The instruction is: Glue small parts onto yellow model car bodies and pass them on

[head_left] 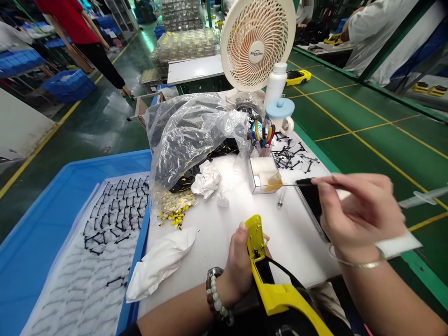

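My left hand is closed around a yellow toy car body, near the front edge of the table. A yellow panel stands raised at the car's upper end, its inner side facing me. To the right, my right hand is lifted over a dark phone, thumb and forefinger pressed together. A clear syringe sticks out behind this hand, apparently gripped in it. Whatever lies between the fingertips is too small to make out.
A blue tray holds rows of small black parts at left. Plastic bagging, small yellow parts, crumpled tissue, a clear box, a lidded cup, black parts and a fan crowd the table.
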The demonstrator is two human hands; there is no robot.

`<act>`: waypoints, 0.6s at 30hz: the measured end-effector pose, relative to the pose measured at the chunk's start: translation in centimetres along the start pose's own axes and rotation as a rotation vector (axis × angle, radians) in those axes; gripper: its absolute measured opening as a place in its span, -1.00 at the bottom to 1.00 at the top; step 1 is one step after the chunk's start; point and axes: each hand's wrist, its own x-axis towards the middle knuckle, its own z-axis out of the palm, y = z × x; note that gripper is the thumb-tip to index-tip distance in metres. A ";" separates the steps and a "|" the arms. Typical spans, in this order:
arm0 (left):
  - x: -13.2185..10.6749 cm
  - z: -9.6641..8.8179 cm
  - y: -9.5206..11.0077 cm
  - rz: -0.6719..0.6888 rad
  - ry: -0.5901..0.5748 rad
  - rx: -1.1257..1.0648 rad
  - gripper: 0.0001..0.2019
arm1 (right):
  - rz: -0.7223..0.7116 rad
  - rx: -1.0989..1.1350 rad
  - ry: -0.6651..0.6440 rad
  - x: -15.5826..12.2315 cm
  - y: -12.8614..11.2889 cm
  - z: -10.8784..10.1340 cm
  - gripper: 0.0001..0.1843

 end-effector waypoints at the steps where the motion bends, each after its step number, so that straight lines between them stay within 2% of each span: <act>1: -0.1 0.0 0.0 0.017 0.005 0.017 -0.29 | -0.046 -0.018 0.046 0.2 1.1 1.5 -0.66; 3: -0.2 -0.1 -0.2 0.036 0.011 0.027 -0.30 | -0.081 -0.077 0.054 0.3 2.4 4.0 -0.76; 5: -0.3 -0.2 -0.5 0.039 -0.004 0.011 -0.31 | -0.055 -0.150 -0.068 0.2 2.7 5.4 -0.83; 7: -0.3 -0.3 -0.9 0.043 -0.022 -0.016 -0.32 | -0.046 -0.209 -0.229 0.2 2.3 5.2 -0.73; 9: -0.3 -0.5 -1.1 0.067 -0.030 -0.035 -0.34 | -0.035 -0.222 -0.354 0.2 1.9 3.5 -0.52; 10: -0.4 -0.5 -1.2 0.076 -0.033 -0.042 -0.34 | -0.029 -0.237 -0.334 0.2 2.0 2.2 -0.43; 11: -0.4 -0.5 -1.2 0.079 -0.040 -0.045 -0.35 | -0.043 -0.267 -0.214 0.0 2.4 0.7 -0.38; 12: -0.5 -0.5 -1.2 0.081 -0.048 -0.044 -0.35 | -0.063 -0.303 -0.029 -0.3 3.1 -0.9 -0.36; 14: -0.5 -0.5 -1.1 0.085 -0.058 -0.032 -0.36 | -0.140 -0.400 0.508 -1.4 5.5 -4.1 -0.30; 15: -0.6 -0.5 -1.0 0.089 -0.061 -0.024 -0.37 | -0.066 -0.422 0.586 -2.1 7.0 -5.5 -0.30; 16: -0.6 -0.5 -1.0 0.096 -0.063 -0.015 -0.37 | 0.030 -0.450 0.599 -2.9 8.4 -6.6 -0.29; 17: -0.6 -0.5 -1.0 0.110 -0.063 -0.008 -0.38 | 0.217 -0.429 0.471 -3.6 9.6 -7.5 -0.32; 18: -0.6 -0.6 -1.0 0.119 -0.066 -0.005 -0.38 | 0.328 -0.411 0.375 -4.2 10.4 -8.1 -0.43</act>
